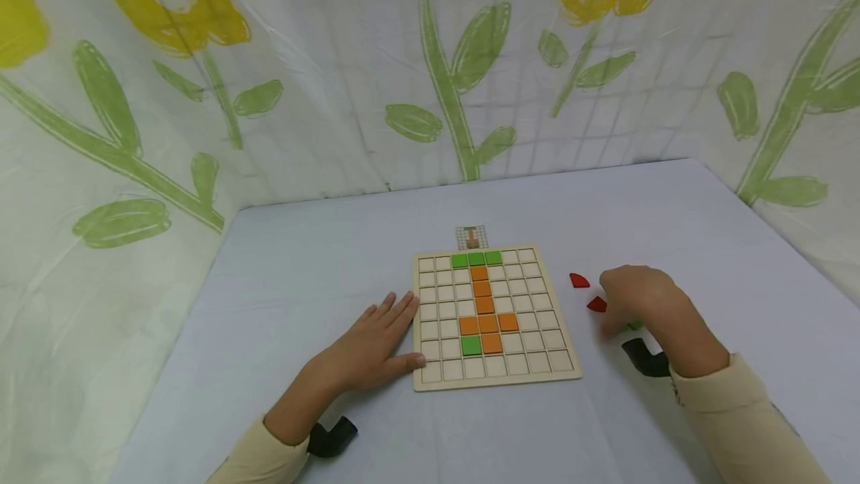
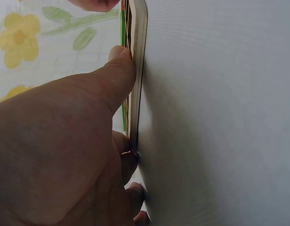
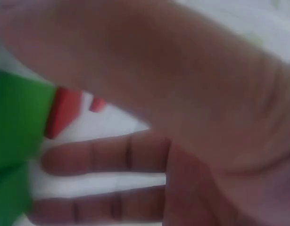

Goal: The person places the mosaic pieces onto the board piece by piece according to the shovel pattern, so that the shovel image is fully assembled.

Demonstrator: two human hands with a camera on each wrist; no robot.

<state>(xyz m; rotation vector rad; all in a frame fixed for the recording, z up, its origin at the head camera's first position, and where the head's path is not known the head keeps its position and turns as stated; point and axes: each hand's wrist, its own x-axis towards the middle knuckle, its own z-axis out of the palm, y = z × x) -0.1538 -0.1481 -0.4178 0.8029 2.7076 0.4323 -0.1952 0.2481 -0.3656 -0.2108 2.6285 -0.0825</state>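
Observation:
A wooden grid board lies flat on the table. Three green squares sit in its far row, orange squares run below them, and another green square is lower down. My left hand rests at the board's left edge, fingers spread, its thumb touching the rim. Off to the board's right, my right hand reaches down over green pieces, two fingers extended. Its index finger is hidden. Red pieces lie close by.
A small printed card with a coloured grid pattern lies just beyond the board's far edge. The table has a pale cloth. Behind it hangs a curtain painted with flowers. Black bands show at both wrists.

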